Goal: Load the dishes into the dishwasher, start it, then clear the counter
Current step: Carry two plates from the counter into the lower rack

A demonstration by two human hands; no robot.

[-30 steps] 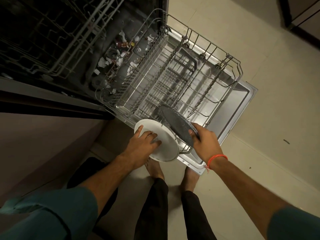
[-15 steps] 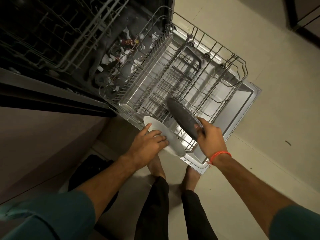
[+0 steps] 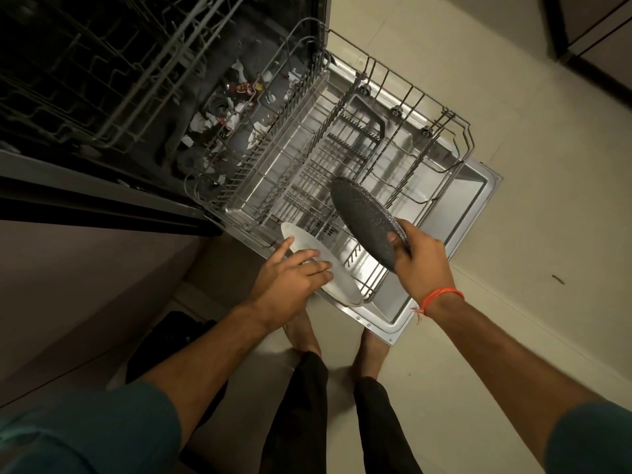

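Both hands grip plates: our left hand [image 3: 290, 278] holds the white plate [image 3: 328, 271] on edge at the near corner of the lower rack [image 3: 441, 131], and our right hand [image 3: 420, 261] pinches the dark speckled plate [image 3: 362, 220], tilted above the tines. We judge the loading has only begun, because the rack holds almost nothing else; starting and clearing the counter remain. Open room lies further along the rack, while the door edge [image 3: 393, 331] stands just before our feet.
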